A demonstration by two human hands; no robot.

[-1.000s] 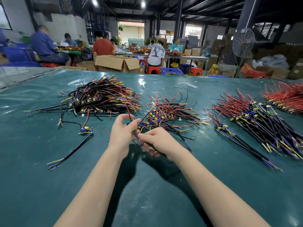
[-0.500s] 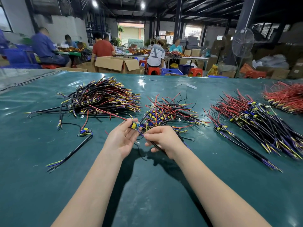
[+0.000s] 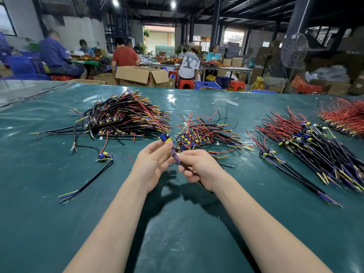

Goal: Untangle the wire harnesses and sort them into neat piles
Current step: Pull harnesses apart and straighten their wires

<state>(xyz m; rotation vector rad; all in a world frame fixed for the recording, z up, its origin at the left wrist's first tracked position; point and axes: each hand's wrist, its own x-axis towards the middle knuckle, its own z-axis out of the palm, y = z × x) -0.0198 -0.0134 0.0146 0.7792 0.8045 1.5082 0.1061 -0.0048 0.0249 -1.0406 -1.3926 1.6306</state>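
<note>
The left hand [image 3: 155, 164] pinches the blue-and-yellow connector end of one harness [image 3: 165, 138]. The right hand [image 3: 200, 167] curls round its black cable, at near centre above the counter [image 3: 49, 223]. At far left lies a dark tangled pile [image 3: 126, 117], with a loose harness [image 3: 104, 155] nearer. To the right come a small middle pile [image 3: 208, 131], a combed right pile [image 3: 315, 146] and a red pile [image 3: 344, 115].

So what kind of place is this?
Probably a factory workshop: piles of wire harnesses lie on the green table, other workers sit at more tables behind, and cardboard boxes stand nearby.
</note>
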